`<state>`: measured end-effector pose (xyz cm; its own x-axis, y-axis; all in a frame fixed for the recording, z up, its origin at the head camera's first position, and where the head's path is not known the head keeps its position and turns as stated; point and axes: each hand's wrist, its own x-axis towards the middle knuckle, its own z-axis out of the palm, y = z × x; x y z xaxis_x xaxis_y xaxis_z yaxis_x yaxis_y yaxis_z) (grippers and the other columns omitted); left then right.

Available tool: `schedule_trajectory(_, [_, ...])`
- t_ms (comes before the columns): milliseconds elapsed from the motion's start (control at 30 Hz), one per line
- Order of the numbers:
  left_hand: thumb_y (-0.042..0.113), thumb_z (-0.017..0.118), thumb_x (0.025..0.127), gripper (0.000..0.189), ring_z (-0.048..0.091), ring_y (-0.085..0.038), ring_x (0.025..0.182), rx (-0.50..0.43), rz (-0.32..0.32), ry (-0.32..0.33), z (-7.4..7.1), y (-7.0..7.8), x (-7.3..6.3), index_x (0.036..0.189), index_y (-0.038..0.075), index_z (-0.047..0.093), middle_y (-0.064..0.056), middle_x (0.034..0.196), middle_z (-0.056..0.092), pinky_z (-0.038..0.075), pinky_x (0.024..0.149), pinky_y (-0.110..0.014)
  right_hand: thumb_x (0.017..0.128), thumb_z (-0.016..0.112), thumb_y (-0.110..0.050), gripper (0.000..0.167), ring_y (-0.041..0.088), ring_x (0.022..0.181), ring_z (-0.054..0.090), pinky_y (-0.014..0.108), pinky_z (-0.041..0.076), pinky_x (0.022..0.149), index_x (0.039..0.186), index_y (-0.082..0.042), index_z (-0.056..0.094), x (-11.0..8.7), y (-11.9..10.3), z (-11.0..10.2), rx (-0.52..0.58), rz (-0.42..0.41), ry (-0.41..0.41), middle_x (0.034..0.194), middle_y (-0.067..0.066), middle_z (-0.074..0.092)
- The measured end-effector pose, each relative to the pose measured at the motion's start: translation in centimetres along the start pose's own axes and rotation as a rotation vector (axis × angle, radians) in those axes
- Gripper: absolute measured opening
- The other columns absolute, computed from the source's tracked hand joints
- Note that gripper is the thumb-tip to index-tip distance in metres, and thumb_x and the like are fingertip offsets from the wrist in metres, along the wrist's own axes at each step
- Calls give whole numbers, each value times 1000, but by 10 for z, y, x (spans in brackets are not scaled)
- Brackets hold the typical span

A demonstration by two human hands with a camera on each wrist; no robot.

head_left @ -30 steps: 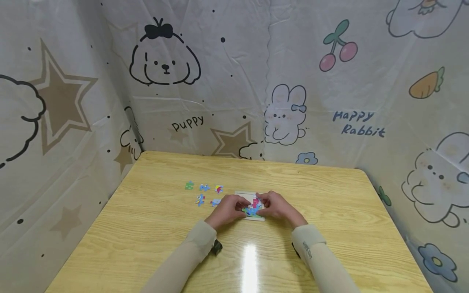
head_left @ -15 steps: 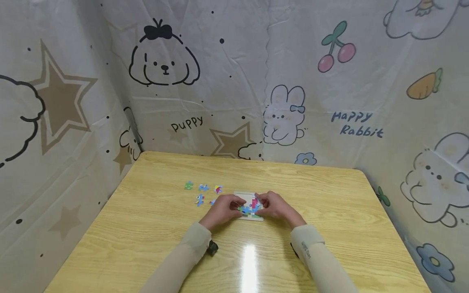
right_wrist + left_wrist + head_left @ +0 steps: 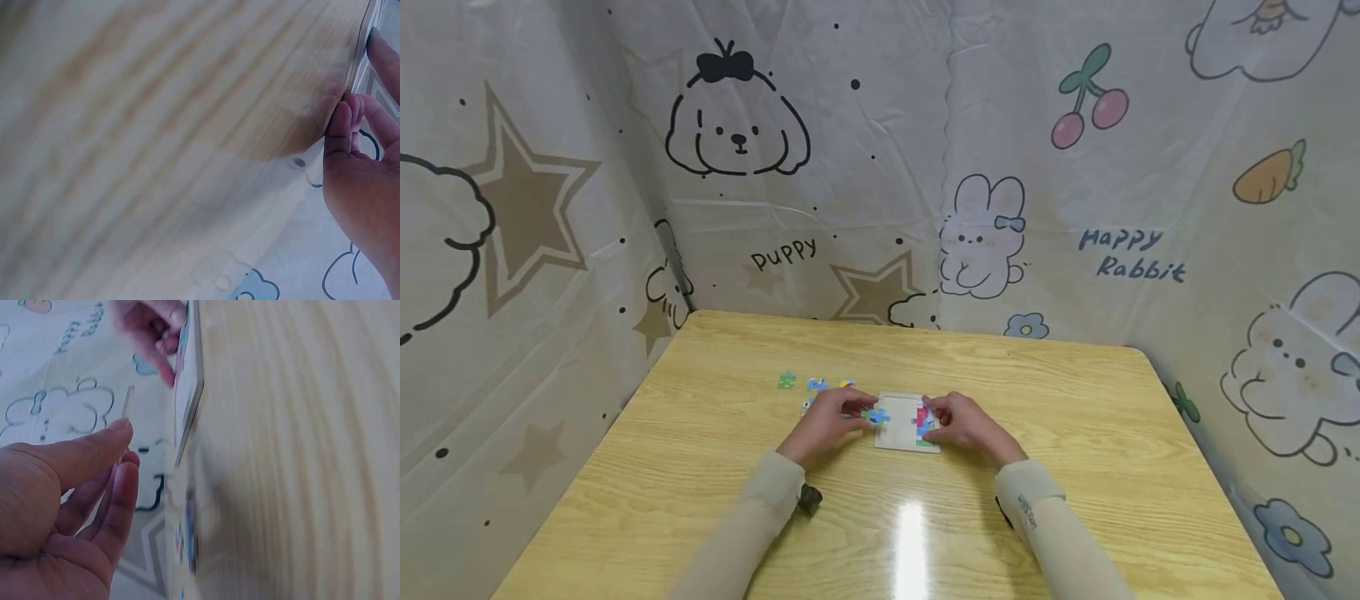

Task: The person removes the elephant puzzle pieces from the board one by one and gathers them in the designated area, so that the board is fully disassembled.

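Note:
My left hand [image 3: 826,423] pinches a blue-and-green jigsaw piece [image 3: 877,415] between thumb and fingertips, over the left edge of a pale puzzle tray [image 3: 895,432]. In the left wrist view that piece [image 3: 128,401] shows as a thin edge standing up from the fingertips, raised off the table. My right hand [image 3: 964,423] holds the tray's right side, thumb and index finger reaching over the rim. Beside these fingers, pink and blue pieces [image 3: 921,417] lie joined along the tray's right side. The right wrist view shows the curled fingers [image 3: 340,122] at the tray's edge.
Loose jigsaw pieces lie left of the tray: a green one [image 3: 786,380], a blue one [image 3: 817,384] and others partly hidden behind my left hand. The wooden table [image 3: 1045,383] meets a printed curtain [image 3: 865,167] at its back and sides.
My left hand has moved left, carrying the blue-and-green piece from beside the joined pieces to the tray's left edge. More of the tray's bare floor shows. The right hand stays put.

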<state>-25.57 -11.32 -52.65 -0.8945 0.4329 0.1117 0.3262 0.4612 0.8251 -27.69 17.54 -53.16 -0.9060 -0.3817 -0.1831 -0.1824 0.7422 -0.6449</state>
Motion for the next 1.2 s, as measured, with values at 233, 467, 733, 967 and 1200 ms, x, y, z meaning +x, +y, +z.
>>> schedule_trajectory(233, [5,77,91,39,70,-24,107,-8,-51,49,-27,-14,-9,130,3,71,-12,125,73,59,94,-33,86,86,-17,68,17,86,47,29,42,72,147,-8,56,0,2,-1,-7,-8,-1,90,3,54])
schedule_trajectory(467, [5,76,93,38,69,-27,111,8,-72,89,-51,-26,-21,131,2,69,-13,128,71,58,96,-37,87,85,-17,67,18,84,46,29,39,71,147,-8,57,-2,1,-4,-2,-15,2,86,3,53])
schedule_trajectory(733, [6,76,93,41,69,-27,110,38,-107,116,-76,-45,-38,133,3,68,-15,132,70,59,95,-37,87,85,-17,68,17,84,46,29,40,70,147,-8,57,1,1,-1,5,-12,-5,88,3,53])
schedule_trajectory(967, [6,76,94,41,67,-27,111,64,-135,120,-94,-57,-48,134,3,68,-15,132,70,58,95,-36,86,86,-18,69,18,85,47,27,41,70,148,-9,56,1,1,-1,-11,4,-2,90,4,54])
schedule_trajectory(1200, [5,75,94,38,69,-30,110,129,-127,122,-109,-65,-56,132,2,69,-17,128,71,59,95,-43,86,86,-17,69,17,84,48,28,41,71,147,-9,57,-1,0,-1,-6,12,2,89,4,54])
